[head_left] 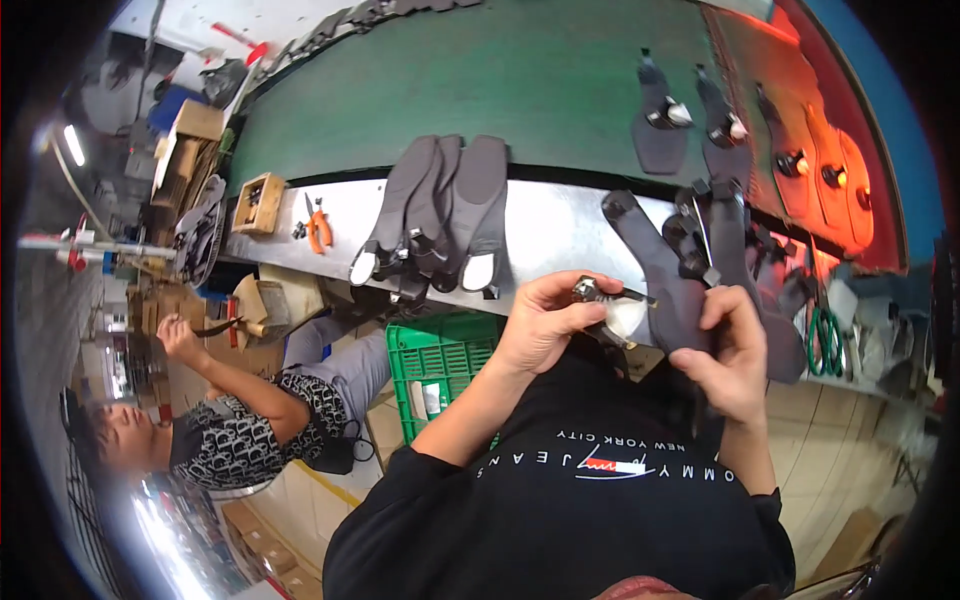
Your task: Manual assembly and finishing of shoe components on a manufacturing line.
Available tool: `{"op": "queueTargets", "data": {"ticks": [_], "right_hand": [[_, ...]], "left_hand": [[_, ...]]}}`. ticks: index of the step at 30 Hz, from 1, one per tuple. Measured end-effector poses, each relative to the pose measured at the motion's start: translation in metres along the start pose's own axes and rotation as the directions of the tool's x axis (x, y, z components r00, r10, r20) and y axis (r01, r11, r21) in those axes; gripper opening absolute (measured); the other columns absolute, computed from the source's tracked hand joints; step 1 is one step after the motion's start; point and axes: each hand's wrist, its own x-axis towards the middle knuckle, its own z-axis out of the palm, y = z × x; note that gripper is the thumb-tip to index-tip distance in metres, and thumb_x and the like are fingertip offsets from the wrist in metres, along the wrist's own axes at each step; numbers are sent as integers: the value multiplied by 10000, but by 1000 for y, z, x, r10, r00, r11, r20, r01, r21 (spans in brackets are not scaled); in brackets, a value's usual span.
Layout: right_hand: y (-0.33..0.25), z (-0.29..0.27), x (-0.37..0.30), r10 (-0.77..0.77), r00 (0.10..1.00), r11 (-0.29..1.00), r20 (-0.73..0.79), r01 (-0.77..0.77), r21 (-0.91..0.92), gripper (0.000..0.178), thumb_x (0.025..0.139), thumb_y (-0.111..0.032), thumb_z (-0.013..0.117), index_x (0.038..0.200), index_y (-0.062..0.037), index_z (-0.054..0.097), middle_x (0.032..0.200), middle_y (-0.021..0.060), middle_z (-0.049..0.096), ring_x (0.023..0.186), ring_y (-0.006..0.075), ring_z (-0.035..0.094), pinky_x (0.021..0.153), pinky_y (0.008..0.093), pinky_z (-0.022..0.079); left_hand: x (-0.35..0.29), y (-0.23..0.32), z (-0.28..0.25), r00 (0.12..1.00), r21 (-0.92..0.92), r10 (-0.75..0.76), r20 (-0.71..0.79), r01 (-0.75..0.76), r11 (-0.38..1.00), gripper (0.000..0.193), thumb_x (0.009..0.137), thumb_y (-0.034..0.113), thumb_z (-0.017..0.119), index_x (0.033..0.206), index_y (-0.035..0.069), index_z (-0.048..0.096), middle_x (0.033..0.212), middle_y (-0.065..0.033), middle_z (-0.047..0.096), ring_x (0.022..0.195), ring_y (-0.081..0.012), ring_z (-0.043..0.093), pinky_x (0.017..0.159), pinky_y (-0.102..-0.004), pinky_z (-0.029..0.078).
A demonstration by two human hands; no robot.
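In front of my chest I hold a dark grey sandal insole (680, 312) with a black strap and a white patch (627, 318) at one end. My left hand (545, 325) pinches the strap end beside the white patch, thumb against the fingers; a small shiny dark piece shows at its fingertips. My right hand (738, 350) is closed round the grey part of the insole, thumb at its near edge. Another grey insole (635, 225) lies just beyond on the metal ledge, next to several more with black straps. Part of what my left fingers grip is hidden.
Beyond the metal ledge (555, 235) runs a green belt (420, 90) carrying insoles toward a red-lit opening at right. On the ledge lie stacked insoles (480, 180), orange-handled pliers (319, 231) and a wooden box (258, 203). Green-handled scissors (825, 340) hang at right. A green crate (440, 360) and a co-worker (240, 430) are at left.
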Motion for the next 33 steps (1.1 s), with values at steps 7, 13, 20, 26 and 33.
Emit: {"op": "queueTargets", "data": {"ticks": [7,13,20,26,33], "right_hand": [[6,9,-16,-39,998,982,-57,28,-186,511,678,-10,708,1173,9,580,1024,123,648,858,206,614,798,293,475],[14,11,-22,-156,988,951,-5,149,-269,455,700,-8,711,1146,3,622,990,140,661,863,244,627,782,310,481],[14,11,-22,-171,985,957,6,167,-239,431,698,4,708,1123,1,635,976,140,663,840,239,626,752,304,481],[15,10,-20,-162,987,966,6,160,-205,435,698,11,704,1127,6,632,967,146,661,844,236,627,758,300,481],[12,9,-19,-136,990,973,25,139,-187,443,714,17,687,1152,7,622,967,151,648,843,226,625,760,294,482]], "left_hand": [[0,-8,1,996,47,29,84,-33,998,324,779,-75,652,1100,-33,626,1112,-145,642,953,-164,623,822,-281,525],[-2,-11,6,996,-10,-22,83,23,1000,321,776,-66,660,1094,-36,625,1127,-160,635,961,-157,623,796,-267,539],[-2,-13,8,995,3,-9,98,9,1000,320,762,-60,676,1077,-34,627,1122,-170,635,982,-189,625,854,-323,532],[-1,-12,8,994,-9,-35,101,36,999,323,757,-67,672,1076,-32,628,1121,-172,635,985,-195,625,864,-328,530],[1,-11,8,994,33,-5,107,2,999,321,751,-84,658,1068,-36,634,1127,-176,633,995,-192,620,868,-313,521]]}}
